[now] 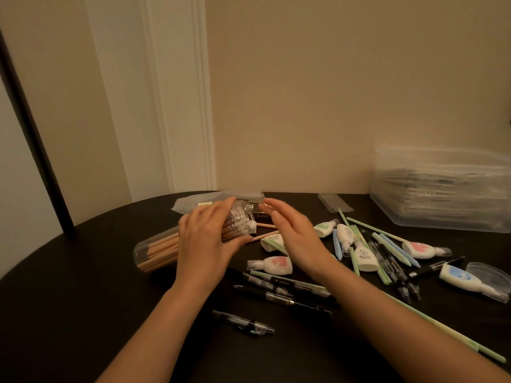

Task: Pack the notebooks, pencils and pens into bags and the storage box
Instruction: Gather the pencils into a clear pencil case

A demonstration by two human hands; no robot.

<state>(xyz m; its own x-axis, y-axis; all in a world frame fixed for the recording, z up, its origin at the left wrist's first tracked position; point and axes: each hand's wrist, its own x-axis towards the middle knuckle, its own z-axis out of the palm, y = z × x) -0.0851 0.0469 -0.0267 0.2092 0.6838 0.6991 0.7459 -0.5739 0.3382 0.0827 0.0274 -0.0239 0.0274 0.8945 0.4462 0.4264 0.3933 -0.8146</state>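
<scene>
Most of the packing looks undone, judging by how much lies loose on the dark surface [83, 299]. The left hand [204, 239] grips a clear pencil tube [157, 251] that lies on its side at the left. Its fingers curl over the top and its thumb sits under the open end, where the white eraser tips of the wooden pencils inside show. The right hand [290, 233] hovers just beside that open end, fingers straight and relaxed, holding nothing. Two loose wooden pencils [266, 235] lie between the hands, just beyond the tube's mouth, so the tube seems nearly filled but not finished. A scatter of black pens [279, 295] lies near the forearms, with one single pen [243, 323] apart toward the front edge. To the right lie pastel green and blue sticks [398, 250], which may be pens or pencils, though I cannot tell which. Mixed among them are several small white bottles [276, 265]. A clear bag [193, 203] lies behind the hands with something dark in it. The storage box [442, 211] stands at the far right against the wall and seems to hold flat stacked things, too blurred to name. No loose notebooks are in view. What remains, as I judge it, is bagging the pens and sticks and moving the tube and bags to the box.
</scene>
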